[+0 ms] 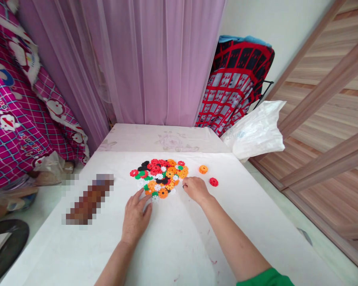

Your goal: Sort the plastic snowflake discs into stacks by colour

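A pile of notched plastic discs (162,174) in red, orange, green, black and white lies loosely spread on the table. At its near left edge, my left hand (136,214) lies with fingers spread, the fingertips by the orange and white discs. My right hand (196,190) is closed in a pinch just right of the pile. A small black piece (183,186) shows at its fingertips, mostly hidden by the fingers. Beyond that hand sits a short stack of orange discs (203,169), and a red disc (214,182) lies nearer and further right.
The table wears a white cloth (173,246), with a floral cover (173,139) along its far end. A blurred-out brown object (89,200) lies on the left. A white plastic bag (256,131) stands at the far right corner. Purple curtains (161,63) hang behind.
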`<control>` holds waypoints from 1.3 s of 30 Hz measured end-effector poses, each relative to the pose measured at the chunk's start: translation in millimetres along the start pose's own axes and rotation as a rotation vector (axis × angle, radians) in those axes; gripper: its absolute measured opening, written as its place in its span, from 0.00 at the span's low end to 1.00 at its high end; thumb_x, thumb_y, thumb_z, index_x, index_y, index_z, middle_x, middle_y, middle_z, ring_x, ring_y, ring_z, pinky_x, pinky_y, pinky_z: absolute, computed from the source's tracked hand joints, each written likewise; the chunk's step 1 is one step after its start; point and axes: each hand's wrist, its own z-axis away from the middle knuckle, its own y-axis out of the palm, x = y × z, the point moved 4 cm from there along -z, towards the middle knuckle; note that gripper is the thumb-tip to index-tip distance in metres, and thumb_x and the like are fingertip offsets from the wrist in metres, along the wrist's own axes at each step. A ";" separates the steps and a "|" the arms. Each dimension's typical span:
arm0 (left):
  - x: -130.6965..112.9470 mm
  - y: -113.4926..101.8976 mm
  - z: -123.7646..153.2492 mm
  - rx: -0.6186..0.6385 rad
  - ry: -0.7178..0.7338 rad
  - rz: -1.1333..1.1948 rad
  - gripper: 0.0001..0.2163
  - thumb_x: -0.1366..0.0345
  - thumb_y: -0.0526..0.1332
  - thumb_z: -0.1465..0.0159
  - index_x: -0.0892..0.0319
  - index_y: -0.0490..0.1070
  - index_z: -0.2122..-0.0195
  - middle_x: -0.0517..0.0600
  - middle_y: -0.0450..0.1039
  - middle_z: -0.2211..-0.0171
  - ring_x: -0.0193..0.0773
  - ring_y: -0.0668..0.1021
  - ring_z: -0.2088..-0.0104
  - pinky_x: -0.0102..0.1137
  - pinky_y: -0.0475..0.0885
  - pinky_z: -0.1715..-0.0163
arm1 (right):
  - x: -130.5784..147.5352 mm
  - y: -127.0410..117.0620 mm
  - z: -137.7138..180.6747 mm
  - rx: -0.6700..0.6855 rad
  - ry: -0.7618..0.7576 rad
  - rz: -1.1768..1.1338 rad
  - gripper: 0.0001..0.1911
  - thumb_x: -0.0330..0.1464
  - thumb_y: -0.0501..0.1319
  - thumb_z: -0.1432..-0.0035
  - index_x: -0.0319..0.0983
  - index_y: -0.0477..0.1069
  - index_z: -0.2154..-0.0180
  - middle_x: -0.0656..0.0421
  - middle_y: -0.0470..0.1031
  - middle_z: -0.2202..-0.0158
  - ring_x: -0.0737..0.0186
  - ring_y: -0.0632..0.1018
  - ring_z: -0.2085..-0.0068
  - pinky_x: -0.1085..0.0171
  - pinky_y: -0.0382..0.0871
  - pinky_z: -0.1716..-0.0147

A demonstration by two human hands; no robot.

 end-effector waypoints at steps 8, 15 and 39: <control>-2.4 -1.1 0.0 0.003 -0.003 -0.009 0.13 0.63 0.55 0.36 0.53 0.74 0.53 0.56 0.68 0.43 0.47 0.73 0.46 0.48 0.68 0.46 | 12.9 -15.2 21.8 -0.106 -0.025 -0.021 0.13 0.28 0.53 0.39 0.44 0.75 0.61 0.58 0.79 0.60 0.62 0.78 0.58 0.67 0.62 0.64; -2.1 -1.3 1.0 -0.005 -0.006 -0.006 0.13 0.63 0.55 0.36 0.52 0.74 0.52 0.56 0.68 0.43 0.47 0.73 0.46 0.49 0.67 0.45 | 41.3 28.0 65.8 -0.088 -0.185 -0.084 0.11 0.30 0.54 0.37 0.41 0.75 0.65 0.57 0.78 0.62 0.64 0.77 0.60 0.69 0.62 0.62; -2.3 -2.3 -0.5 0.006 -0.021 0.028 0.13 0.63 0.55 0.36 0.51 0.74 0.53 0.55 0.68 0.43 0.47 0.73 0.46 0.48 0.67 0.46 | 10.7 21.4 45.8 -0.229 0.125 -0.269 0.10 0.33 0.59 0.45 0.43 0.68 0.58 0.59 0.78 0.61 0.61 0.77 0.60 0.66 0.62 0.64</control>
